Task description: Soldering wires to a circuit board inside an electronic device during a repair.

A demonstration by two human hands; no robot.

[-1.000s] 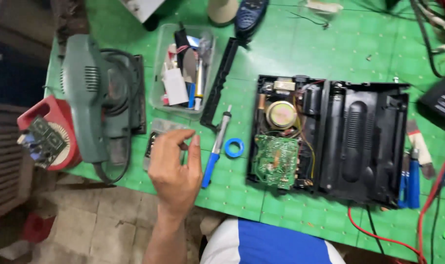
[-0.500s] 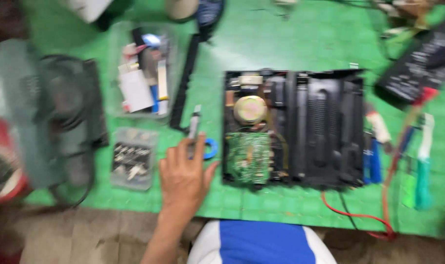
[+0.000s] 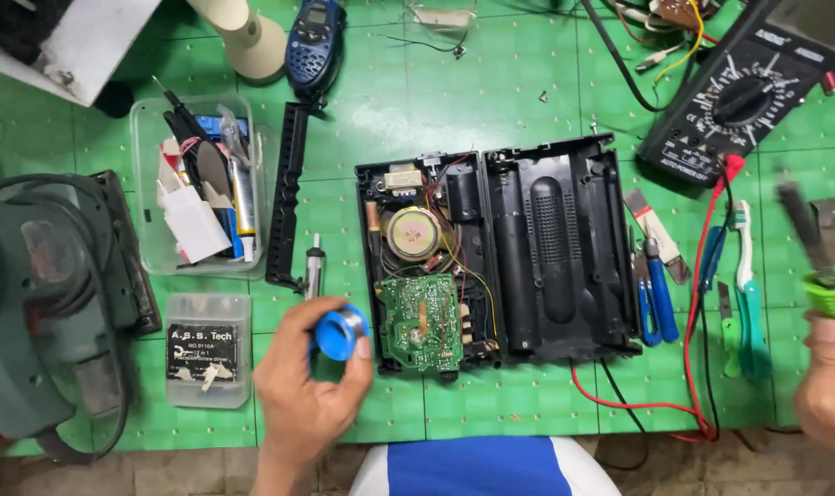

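Both hands loaded at the green mat (image 3: 527, 83)

Left hand (image 3: 307, 395) pinches a blue solder spool (image 3: 340, 332) (opened radio (image 3: 495, 248) at two o'clock); right hand (image 3: 830, 390) grips a green-handled tool (image 3: 826, 266).

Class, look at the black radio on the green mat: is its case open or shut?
Open. The radio lies in two halves side by side, with its speaker and green circuit board bare.
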